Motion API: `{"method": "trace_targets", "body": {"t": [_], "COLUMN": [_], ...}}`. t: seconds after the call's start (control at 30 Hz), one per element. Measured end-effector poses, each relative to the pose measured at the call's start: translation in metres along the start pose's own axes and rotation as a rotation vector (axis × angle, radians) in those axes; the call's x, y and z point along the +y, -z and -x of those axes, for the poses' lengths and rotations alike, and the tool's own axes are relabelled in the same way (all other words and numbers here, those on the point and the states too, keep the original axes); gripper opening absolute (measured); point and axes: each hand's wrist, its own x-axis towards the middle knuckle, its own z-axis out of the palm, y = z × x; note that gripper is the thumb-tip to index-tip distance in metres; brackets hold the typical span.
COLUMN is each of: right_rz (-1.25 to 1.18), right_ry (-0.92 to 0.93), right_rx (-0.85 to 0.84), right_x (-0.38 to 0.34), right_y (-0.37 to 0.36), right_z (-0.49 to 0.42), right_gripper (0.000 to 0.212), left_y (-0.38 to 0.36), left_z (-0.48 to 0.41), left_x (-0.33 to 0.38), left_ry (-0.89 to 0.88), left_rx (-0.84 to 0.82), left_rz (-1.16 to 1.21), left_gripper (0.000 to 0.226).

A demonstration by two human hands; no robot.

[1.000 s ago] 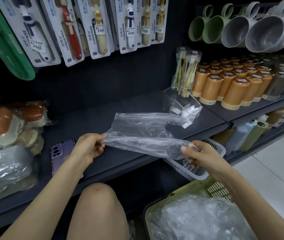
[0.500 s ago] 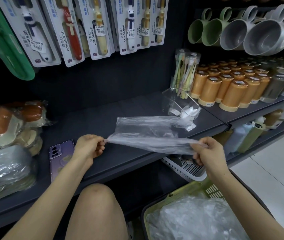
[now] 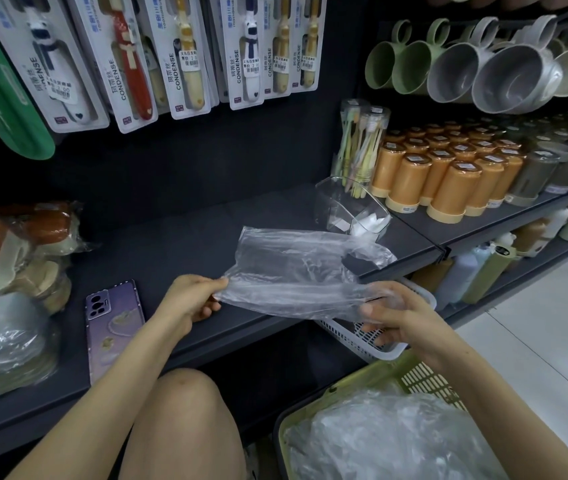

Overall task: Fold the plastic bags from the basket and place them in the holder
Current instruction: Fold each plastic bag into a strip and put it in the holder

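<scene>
Bag (image 3: 293,271) between left hand (image 3: 189,303), right hand (image 3: 397,318)

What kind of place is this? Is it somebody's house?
Most likely a shop, not a house. Packaged toothbrushes with price stickers hang on the wall, identical orange cups stand in rows on the shelf, and matching mugs hang above.
</scene>
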Motion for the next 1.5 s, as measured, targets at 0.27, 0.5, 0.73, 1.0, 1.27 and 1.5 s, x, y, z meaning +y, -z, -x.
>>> {"method": "trace_targets", "body": {"t": [0.27,0.5,0.73,1.0,1.27,1.5], "right_rz": [-0.056,-0.108,0.404,0.766,1.376,1.503], "right_ry": [0.066,0.115,0.142,0.514,0.517,0.488], "right_rx": [-0.010,0.000,-0.110,-0.215,-0.318,-0.305], "right_x": [0.002,0.003,-0.033,-0.070,-0.048,-0.031], "right_y": [0.004,-0.003,0.003,-0.143,-0.228,-0.248], "right_z": [0.003,-0.016,-0.027,-0.095,-0.187,-0.213], "right_gripper": [0.023,0.022,0.050,0.035,0.048,0.055], "left_y": [-0.008,0.006,0.025,0.045,0.050,0.059], "left_z": [0.002,-0.003,0.003,0.011,0.006,0.009], "left_x": [0.006,0.009,0.008,0.001,-0.005,-0.013], "left_ry": [0.081,0.062,0.002,-0.004,-0.124,-0.215], "left_rx": [-0.040,0.063,0.084,0.086,0.081,0.014], "left_rz": [0.002,0.339,0.318,0.171,-0.190,-0.435], "left_gripper": [0.018,0.005,0.013,0.025,0.008,0.022]}}
